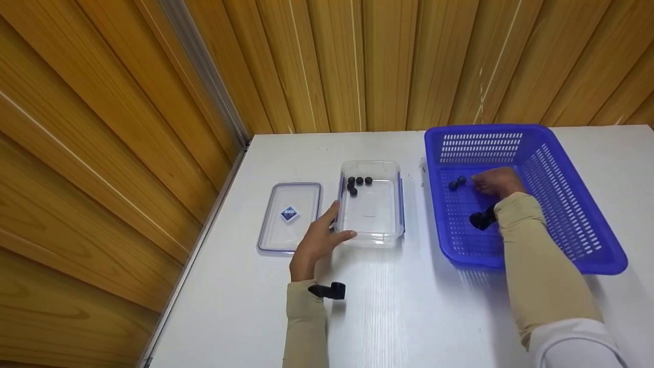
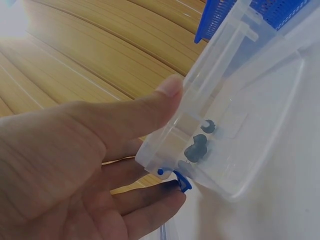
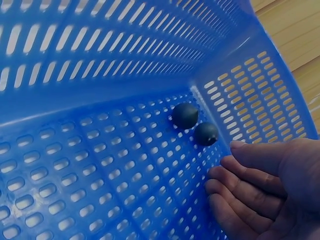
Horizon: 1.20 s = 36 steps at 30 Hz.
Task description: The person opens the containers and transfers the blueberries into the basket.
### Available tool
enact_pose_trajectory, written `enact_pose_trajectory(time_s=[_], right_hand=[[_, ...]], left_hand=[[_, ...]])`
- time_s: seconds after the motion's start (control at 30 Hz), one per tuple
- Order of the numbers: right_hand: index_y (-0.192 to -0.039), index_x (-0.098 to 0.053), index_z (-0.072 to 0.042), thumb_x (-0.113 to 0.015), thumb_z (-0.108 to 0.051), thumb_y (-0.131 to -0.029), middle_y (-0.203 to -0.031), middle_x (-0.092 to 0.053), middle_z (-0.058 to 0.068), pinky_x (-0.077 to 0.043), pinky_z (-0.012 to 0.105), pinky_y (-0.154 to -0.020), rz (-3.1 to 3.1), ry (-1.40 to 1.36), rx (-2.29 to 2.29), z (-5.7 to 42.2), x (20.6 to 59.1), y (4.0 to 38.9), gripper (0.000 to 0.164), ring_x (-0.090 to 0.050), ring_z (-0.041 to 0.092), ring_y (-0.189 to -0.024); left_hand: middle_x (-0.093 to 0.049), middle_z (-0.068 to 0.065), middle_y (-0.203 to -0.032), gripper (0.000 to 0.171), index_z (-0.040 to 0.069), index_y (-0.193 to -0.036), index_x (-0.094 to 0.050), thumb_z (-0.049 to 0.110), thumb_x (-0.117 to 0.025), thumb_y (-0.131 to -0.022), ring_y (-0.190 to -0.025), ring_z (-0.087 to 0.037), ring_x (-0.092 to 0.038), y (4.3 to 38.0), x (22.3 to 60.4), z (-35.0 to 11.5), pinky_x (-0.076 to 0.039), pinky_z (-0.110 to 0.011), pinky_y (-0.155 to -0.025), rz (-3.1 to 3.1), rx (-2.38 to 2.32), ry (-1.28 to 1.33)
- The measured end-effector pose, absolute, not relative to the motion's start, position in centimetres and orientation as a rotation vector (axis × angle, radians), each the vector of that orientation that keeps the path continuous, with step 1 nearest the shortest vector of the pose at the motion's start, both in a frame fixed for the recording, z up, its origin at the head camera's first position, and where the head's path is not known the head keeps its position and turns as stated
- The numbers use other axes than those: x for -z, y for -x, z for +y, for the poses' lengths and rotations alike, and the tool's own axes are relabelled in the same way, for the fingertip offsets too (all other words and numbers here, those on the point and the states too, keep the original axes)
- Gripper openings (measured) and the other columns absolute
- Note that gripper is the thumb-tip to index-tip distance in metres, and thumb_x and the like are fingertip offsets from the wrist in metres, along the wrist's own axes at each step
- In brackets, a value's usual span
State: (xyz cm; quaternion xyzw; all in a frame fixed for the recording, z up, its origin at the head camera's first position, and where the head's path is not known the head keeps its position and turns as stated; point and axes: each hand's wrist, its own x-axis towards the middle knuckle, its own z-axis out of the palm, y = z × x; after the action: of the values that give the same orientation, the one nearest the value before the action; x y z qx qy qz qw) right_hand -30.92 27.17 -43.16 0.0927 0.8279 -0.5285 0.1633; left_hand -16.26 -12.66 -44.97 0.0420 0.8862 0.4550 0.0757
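A clear plastic food container (image 1: 370, 207) with blue side clips stands on the white table, several dark round berries (image 1: 359, 180) gathered toward its far left corner. My left hand (image 1: 318, 240) holds this container at its near left corner, thumb on the near wall. In the left wrist view, fingertips lie at a blue clip (image 2: 183, 181). My right hand (image 1: 498, 181) is down inside a blue plastic basket (image 1: 592, 214), fingers loosely bent with nothing seen between them. Two dark berries (image 3: 195, 124) lie on the basket's slotted floor, just beyond the right thumb tip.
Left of the container lies its clear lid (image 1: 278, 230) with a blue label, flat on the white table (image 1: 378, 306). Wood-look panelled walls (image 1: 383, 66) rise behind and to the left. The basket's tall slotted sides surround the right hand.
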Motion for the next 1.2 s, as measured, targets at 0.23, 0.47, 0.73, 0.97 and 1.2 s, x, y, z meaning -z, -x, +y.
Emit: enact_pose_trajectory(time_s=[0.23,0.47,0.73,0.97,1.2], right_hand=[[-0.100,-0.060,0.002,-0.058,-0.011,-0.089,-0.061,-0.063,-0.009,-0.052,0.019,-0.062,2.319,-0.212,1.654,26.3,41.4,30.7,0.017,-0.061,0.003,-0.061],[-0.116,-0.054,0.010,-0.060,-0.012,-0.088,-0.061,-0.062,-0.012,-0.052,0.015,-0.062,2.359,-0.140,1.719,24.8,39.5,31.1,0.036,-0.060,-0.001,-0.059],[-0.125,-0.051,0.009,-0.060,-0.025,-0.090,-0.090,-0.069,0.000,-0.050,0.023,-0.080,2.439,-0.062,1.642,21.3,37.5,31.4,0.050,-0.065,0.008,-0.081],[-0.123,-0.055,0.003,-0.059,-0.030,-0.090,-0.118,-0.060,0.017,-0.045,0.036,-0.093,2.504,-0.015,1.547,17.9,36.1,31.2,0.047,-0.058,0.025,-0.105],[-0.123,-0.057,-0.001,-0.055,-0.027,-0.093,-0.122,-0.056,0.019,-0.042,0.040,-0.098,2.472,0.035,1.484,14.5,35.8,30.8,0.040,-0.054,0.028,-0.110]], left_hand=[[-0.017,0.000,-0.153,0.088,0.020,-0.148,-0.017,0.040,-0.069,-0.080,-0.139,-0.017,-0.017,16.4,45.2,-12.5,-0.018,-0.038,-0.112,2.649,-1.374,-0.097],[-0.016,0.000,-0.153,0.088,0.018,-0.148,-0.016,0.039,-0.069,-0.080,-0.138,-0.017,-0.018,16.6,45.2,-12.5,-0.018,-0.037,-0.112,2.650,-1.379,-0.100],[-0.017,0.000,-0.153,0.087,0.016,-0.149,-0.015,0.040,-0.066,-0.082,-0.138,-0.017,-0.017,16.6,45.2,-12.8,-0.017,-0.035,-0.112,2.664,-1.344,-0.142],[-0.017,-0.001,-0.153,0.088,0.016,-0.149,-0.016,0.041,-0.067,-0.081,-0.139,-0.020,-0.018,16.5,45.1,-12.6,-0.019,-0.039,-0.112,2.662,-1.362,-0.117],[-0.017,-0.004,-0.153,0.089,0.017,-0.148,-0.017,0.039,-0.069,-0.080,-0.138,-0.022,-0.019,16.5,45.2,-12.6,-0.019,-0.040,-0.112,2.663,-1.382,-0.116]])
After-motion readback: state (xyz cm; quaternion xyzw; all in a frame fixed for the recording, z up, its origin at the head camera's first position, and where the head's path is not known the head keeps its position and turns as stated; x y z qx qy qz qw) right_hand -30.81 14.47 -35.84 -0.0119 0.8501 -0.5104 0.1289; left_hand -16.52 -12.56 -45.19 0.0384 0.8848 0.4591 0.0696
